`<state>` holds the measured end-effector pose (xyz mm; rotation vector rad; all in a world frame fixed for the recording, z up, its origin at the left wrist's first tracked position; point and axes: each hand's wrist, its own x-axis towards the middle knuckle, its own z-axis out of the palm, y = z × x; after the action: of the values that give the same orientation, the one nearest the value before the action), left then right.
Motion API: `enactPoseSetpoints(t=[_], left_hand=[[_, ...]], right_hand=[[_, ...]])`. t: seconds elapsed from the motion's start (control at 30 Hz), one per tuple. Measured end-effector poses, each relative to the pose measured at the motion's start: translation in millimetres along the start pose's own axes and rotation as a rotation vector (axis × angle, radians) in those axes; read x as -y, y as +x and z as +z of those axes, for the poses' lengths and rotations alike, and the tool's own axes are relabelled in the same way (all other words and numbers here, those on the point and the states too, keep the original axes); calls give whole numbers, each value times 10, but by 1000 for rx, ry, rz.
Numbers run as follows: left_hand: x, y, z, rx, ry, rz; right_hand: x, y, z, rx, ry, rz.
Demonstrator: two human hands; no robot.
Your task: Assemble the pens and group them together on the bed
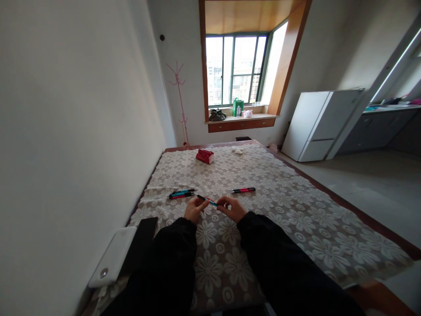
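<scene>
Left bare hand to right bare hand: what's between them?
Head view: a slim teal-and-black pen spans from the left hand to the right hand, with grey-and-white floral tablecloth beneath.

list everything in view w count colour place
table: 1, brown, foreground
tablecloth: 1, patterned grey, over table
held pen: 1, black and teal, centre
left pens: 2 or more, teal, red, black, left of centre
right pens: 1 or more, red and black, right of centre
packet: 1, red, far on table
crumpled item: 1, white, right of packet
device: 1, white, near left
slab: 1, black, beside device
coat rack: 1, pink, back left
window: 1, green frame, background
bags: 3, dark, green, pale, by window
fridge: 1, white, right
cabinets: several, grey, far right
left hand: 1, black-sleeved, on held pen
right hand: 1, black-sleeved, on held pen
</scene>
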<state>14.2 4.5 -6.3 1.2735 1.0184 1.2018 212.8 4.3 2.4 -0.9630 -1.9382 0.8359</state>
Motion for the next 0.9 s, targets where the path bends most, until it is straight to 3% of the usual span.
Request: enactPoseSetpoints(t=[0.1,0.27,0.4,0.63,0.9], left_hand=[[-11,-2,-18,12,164,7],[-42,11,-144,-261,415,144],[-90,-2,-238,-391,784,222],[-181,-55,-265,-358,1184,247],[-132,-13,-346,-333,1335,107]], right_hand=[[-128,53,-216,-42,-269,-19],[-353,30,-860,-209,-596,69],[-495,-85,-1180,-180,-747,234],[-640,-145,-1176,-254,-837,357],[-731,-146,-1157,-328,-863,374]])
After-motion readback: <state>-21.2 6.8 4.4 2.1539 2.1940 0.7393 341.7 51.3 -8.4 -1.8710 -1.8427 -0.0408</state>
